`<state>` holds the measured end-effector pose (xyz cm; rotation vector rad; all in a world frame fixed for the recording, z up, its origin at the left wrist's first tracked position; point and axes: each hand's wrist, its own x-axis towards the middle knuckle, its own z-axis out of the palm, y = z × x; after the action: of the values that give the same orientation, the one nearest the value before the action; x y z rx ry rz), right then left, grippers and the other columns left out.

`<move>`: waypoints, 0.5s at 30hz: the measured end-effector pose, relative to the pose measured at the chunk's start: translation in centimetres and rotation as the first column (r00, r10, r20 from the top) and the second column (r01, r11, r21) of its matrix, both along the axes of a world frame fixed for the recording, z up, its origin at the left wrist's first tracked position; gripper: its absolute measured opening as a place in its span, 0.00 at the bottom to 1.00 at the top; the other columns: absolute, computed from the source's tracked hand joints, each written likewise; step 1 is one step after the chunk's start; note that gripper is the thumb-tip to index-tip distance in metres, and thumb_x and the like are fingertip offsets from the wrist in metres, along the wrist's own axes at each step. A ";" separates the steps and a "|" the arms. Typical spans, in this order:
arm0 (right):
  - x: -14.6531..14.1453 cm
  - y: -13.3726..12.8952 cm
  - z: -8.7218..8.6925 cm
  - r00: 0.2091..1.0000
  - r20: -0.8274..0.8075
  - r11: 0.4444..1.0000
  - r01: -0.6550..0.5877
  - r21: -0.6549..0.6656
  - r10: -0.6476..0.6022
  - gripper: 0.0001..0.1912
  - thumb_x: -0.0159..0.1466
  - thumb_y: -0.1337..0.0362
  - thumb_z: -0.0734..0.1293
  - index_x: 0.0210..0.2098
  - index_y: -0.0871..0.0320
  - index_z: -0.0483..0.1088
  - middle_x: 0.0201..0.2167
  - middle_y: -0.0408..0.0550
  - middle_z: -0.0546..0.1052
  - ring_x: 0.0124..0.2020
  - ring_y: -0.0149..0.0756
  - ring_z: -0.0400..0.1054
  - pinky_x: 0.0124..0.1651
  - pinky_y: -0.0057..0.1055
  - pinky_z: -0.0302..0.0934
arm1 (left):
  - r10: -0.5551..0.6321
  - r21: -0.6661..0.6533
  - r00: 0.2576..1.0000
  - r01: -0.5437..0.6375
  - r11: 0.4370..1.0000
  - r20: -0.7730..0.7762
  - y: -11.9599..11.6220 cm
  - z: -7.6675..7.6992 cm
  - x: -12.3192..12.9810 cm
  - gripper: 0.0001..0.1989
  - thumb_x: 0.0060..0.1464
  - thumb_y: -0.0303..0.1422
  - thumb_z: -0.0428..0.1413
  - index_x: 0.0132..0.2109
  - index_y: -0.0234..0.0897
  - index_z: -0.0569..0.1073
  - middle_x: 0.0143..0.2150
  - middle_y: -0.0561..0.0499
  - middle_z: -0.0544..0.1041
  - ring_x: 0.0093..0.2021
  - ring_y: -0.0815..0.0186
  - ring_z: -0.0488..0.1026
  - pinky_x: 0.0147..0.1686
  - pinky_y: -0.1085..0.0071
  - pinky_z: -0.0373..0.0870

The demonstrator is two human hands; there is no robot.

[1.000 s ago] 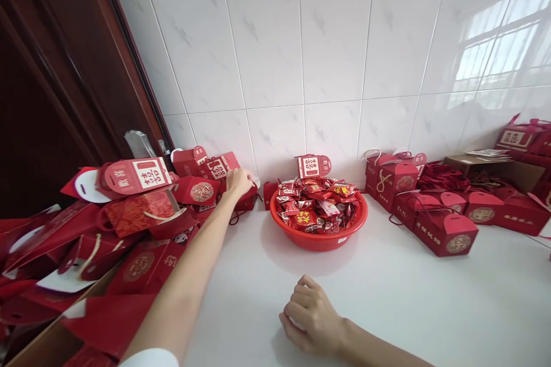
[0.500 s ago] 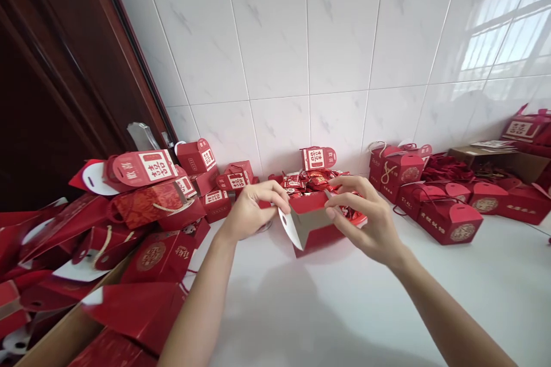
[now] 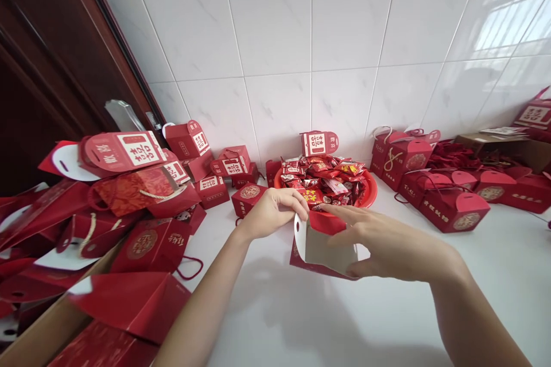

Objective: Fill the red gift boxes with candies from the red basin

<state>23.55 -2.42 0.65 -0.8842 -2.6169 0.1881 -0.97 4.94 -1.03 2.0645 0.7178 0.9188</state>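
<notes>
A red paper gift box (image 3: pixel 318 247) with a pale grey inside stands tilted above the white tabletop, its top flaps apart. My left hand (image 3: pixel 275 212) pinches the box's left white flap, near the punched hole, between thumb and fingers. Over the right side of the opening is my right hand (image 3: pixel 383 240), its fingers stretched out and apart. Its thumb lies at the near right edge of the box, and its fingertips reach across the opening. Just behind the box, a red plastic bowl (image 3: pixel 372 190) holds a heap of red-wrapped candies (image 3: pixel 321 169).
Piled red gift boxes (image 3: pixel 148 246) fill the left side, partly in a cardboard carton (image 3: pixel 51 329). More closed boxes (image 3: pixel 450 212) stand at the right, near another carton (image 3: pixel 473 140) with dark red material. A tiled wall (image 3: pixel 278 108) runs behind.
The box has turned and its opening faces me more. My right hand has spread its fingers and moved lower right. My left hand keeps the flap. The view has tilted down, showing the candy bowl.
</notes>
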 end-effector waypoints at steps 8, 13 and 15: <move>0.6 1.4 -4.1 0.990 0.005 0.988 0.143 0.051 -0.144 0.23 0.50 0.57 0.79 0.44 0.50 0.74 0.35 0.46 0.79 0.30 0.40 0.72 0.28 0.31 0.57 | -0.130 -0.069 0.905 0.111 0.991 -0.405 -0.1 -0.8 0.3 0.15 0.55 0.29 0.51 0.31 0.41 0.83 0.35 0.52 0.83 0.35 0.63 0.78 0.35 0.73 0.73; 0.0 1.3 -4.6 0.992 -0.015 0.991 0.124 0.058 -0.123 0.18 0.55 0.61 0.77 0.44 0.50 0.75 0.38 0.48 0.79 0.33 0.40 0.72 0.31 0.31 0.58 | 0.014 0.140 0.863 0.066 0.988 -0.505 -1.9 -1.2 0.5 0.10 0.51 0.40 0.63 0.41 0.46 0.82 0.37 0.53 0.81 0.36 0.59 0.78 0.31 0.71 0.68; -0.6 0.9 -4.0 0.993 -0.031 0.992 0.117 0.054 -0.116 0.19 0.56 0.61 0.76 0.47 0.49 0.74 0.41 0.48 0.78 0.34 0.40 0.72 0.32 0.31 0.59 | 0.059 0.185 0.837 0.051 0.981 -0.544 -2.7 -1.1 0.5 0.19 0.47 0.44 0.66 0.47 0.48 0.81 0.37 0.53 0.79 0.37 0.58 0.78 0.32 0.70 0.66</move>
<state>22.99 -1.54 -3.35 -1.0041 -2.5233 0.0948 -0.52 2.19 -2.09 2.5371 0.9557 0.3906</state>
